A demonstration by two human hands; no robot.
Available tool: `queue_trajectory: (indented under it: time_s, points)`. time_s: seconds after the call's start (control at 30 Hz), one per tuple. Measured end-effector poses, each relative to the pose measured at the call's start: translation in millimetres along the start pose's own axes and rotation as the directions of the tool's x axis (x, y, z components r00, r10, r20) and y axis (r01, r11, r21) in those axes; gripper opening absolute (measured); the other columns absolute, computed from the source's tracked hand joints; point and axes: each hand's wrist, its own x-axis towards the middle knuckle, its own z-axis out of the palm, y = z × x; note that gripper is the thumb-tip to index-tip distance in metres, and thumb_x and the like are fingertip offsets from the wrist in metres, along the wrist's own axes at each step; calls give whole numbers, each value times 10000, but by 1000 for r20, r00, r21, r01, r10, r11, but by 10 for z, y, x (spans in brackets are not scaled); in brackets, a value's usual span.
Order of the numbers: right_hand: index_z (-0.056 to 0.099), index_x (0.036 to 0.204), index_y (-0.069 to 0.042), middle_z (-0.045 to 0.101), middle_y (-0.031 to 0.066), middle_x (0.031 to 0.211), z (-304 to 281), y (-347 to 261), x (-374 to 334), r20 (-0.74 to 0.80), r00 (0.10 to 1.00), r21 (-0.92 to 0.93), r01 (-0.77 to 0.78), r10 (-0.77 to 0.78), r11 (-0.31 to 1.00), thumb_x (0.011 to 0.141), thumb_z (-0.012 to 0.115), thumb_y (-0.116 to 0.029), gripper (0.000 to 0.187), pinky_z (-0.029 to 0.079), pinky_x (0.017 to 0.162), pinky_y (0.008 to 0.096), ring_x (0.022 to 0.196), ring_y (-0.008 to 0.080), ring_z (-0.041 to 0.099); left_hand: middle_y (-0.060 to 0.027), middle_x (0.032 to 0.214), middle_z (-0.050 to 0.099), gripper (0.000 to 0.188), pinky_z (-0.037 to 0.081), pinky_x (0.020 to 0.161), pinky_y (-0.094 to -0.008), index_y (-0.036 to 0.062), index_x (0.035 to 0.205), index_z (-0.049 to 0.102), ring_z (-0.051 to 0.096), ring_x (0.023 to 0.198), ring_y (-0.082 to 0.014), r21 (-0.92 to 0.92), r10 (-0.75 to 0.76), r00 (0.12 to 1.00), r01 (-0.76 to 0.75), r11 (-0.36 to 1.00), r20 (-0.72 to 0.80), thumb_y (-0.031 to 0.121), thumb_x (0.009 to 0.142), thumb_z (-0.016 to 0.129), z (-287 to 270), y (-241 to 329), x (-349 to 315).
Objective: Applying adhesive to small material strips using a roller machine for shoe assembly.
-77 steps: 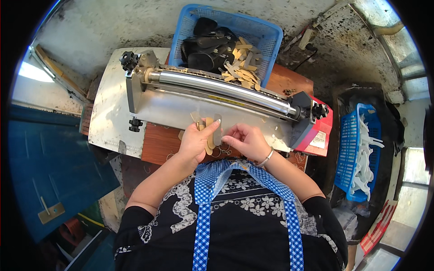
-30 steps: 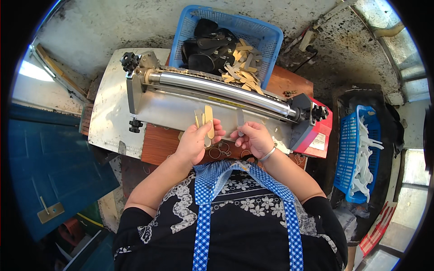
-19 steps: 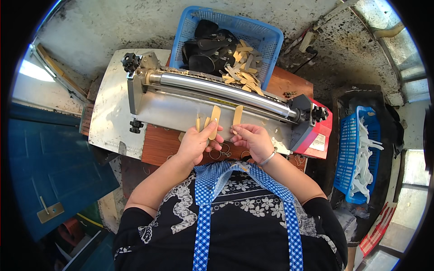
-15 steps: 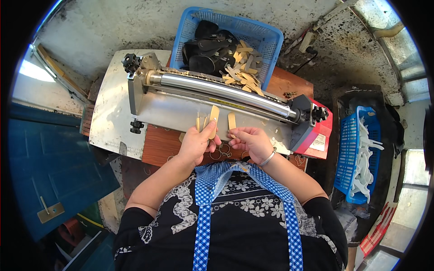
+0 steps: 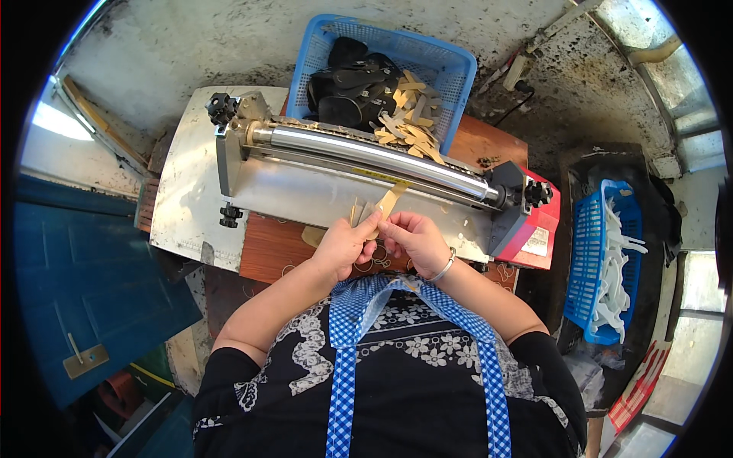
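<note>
My left hand (image 5: pixel 340 249) is closed around several thin tan strips with rounded ends, which fan out above its thumb and fingers. Close beside it, my right hand (image 5: pixel 420 240) pinches the lower end of a tan strip (image 5: pixel 392 198) that leans up to the right. The two hands meet at the fingertips, so exactly which strip each one grips is partly hidden. Just beyond them lies a machine with a long shiny metal roller (image 5: pixel 374 159) and a flat metal plate (image 5: pixel 305 188) along its front.
Behind the roller stands a blue plastic basket (image 5: pixel 460 91) with black padded pieces (image 5: pixel 353 95) and a heap of tan strips (image 5: pixel 416 136). Black knobs (image 5: pixel 223 108) stick up at the machine's ends. At the right, another blue basket (image 5: pixel 582 259) holds white curved pieces (image 5: pixel 611 286). Rubber bands (image 5: pixel 374 261) lie near my hands.
My right hand has moved left with its tan strip to meet my left hand. The strips, apart before, now come together, and the front one tilts to the right.
</note>
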Motion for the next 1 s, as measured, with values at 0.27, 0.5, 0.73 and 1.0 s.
queue_trajectory:
  time_s: [0.27,0.5,0.73,1.0]
  points:
    - [476,814,-43,564,91,709,-181,-117,-130,-15,976,273,-206,218,940,784,496,-98,66,394,415,204,486,132,493,-1,496,389,296,233,333,-181,8,857,494,325,385,-56,25,-11,1000,11,1000,-2,304,836,502,-41,30,-45]
    - [441,823,-41,521,75,631,-218,-58,-172,-194,956,317,-152,220,936,826,500,-202,172,333,379,211,432,121,442,0,569,406,237,257,384,-168,62,1021,447,344,457,-52,148,-21,973,-14,989,230,234,859,459,-70,1,167]
    - [436,824,-42,456,31,556,-265,-30,-57,-174,951,253,-207,255,945,834,501,-246,214,270,341,209,382,100,377,-46,690,485,276,362,488,-195,7,1075,421,444,549,-106,-245,-33,978,84,966,205,185,865,426,-120,72,89]
    - [469,783,-52,505,8,616,11,-123,-22,-173,985,139,38,-14,990,782,590,-198,189,332,412,186,488,61,442,-127,818,573,244,455,519,-225,-17,971,489,601,713,-187,-48,100,981,-94,994,167,194,855,457,-52,53,-65]
